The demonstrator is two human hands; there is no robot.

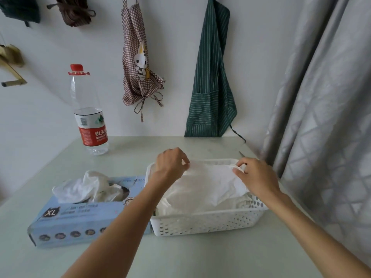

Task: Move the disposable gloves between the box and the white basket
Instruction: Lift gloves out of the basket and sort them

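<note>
Translucent plastic gloves (202, 185) already heap the white basket (202, 223), left hand (170, 165) and right hand (257, 177) each pinching an edge of the top one, while more still spill from the box (80, 217) alongside.

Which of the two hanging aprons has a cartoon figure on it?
The red-checked apron, hanging left of the green striped apron, which shows only stripes and a pocket.
</note>
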